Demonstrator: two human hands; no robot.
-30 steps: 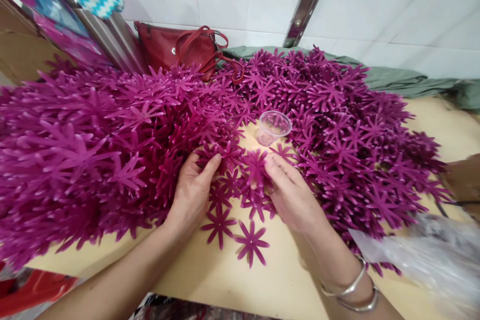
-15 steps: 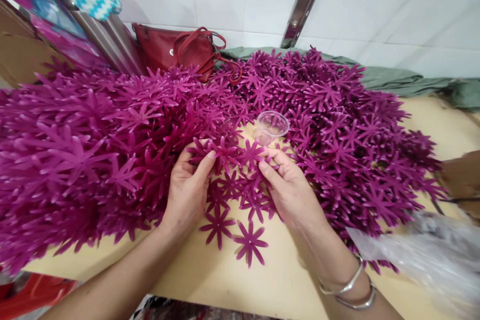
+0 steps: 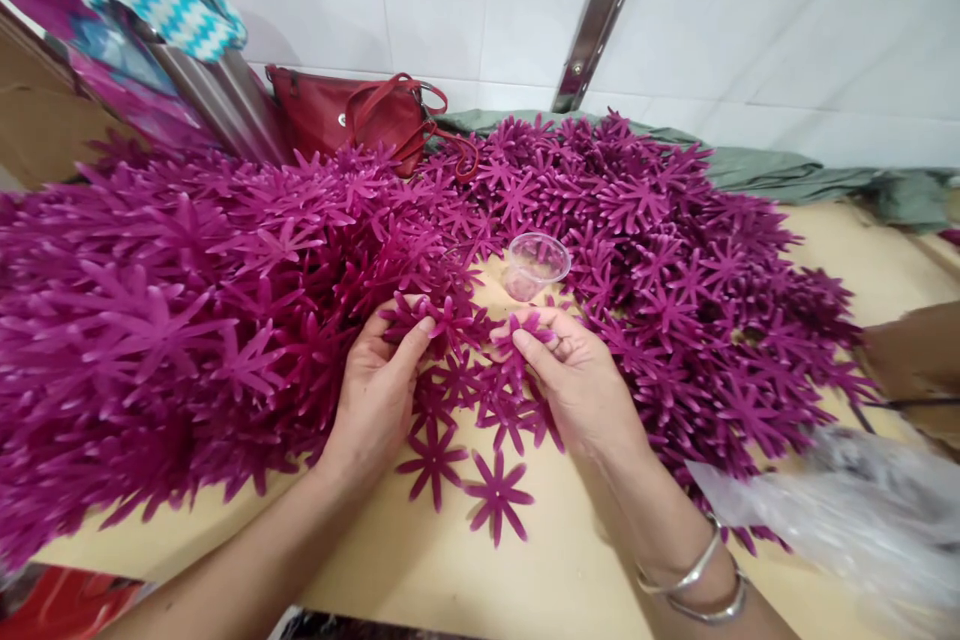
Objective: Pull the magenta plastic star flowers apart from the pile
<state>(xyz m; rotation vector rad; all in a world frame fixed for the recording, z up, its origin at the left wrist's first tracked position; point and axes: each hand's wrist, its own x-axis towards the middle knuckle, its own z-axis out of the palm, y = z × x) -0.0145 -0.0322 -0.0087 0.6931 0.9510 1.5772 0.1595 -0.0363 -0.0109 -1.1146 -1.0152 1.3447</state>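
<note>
A big heap of magenta star-shaped flower pieces (image 3: pixel 187 300) covers the tan table (image 3: pixel 450 570). My left hand (image 3: pixel 379 390) pinches a small stack of these flowers (image 3: pixel 442 315) between thumb and fingers at the heap's near edge. My right hand (image 3: pixel 577 385), bangles on its wrist, is closed on another magenta flower (image 3: pixel 525 328) just to the right of that stack. Two loose flowers (image 3: pixel 465 480) lie flat on the table below my hands. A small clear plastic cup (image 3: pixel 534 265) stands just beyond my fingertips.
A red handbag (image 3: pixel 352 115) and a green cloth (image 3: pixel 787 175) lie against the white tiled wall. A slanted metal pole (image 3: pixel 600 10) rises behind. Clear plastic bagging (image 3: pixel 832 510) lies at the right; a brown object (image 3: pixel 911 360) sits at the right edge.
Both hands have lifted slightly and drawn closer together. My right hand has curled its fingers around a flower, which it earlier only touched with flat fingers.
</note>
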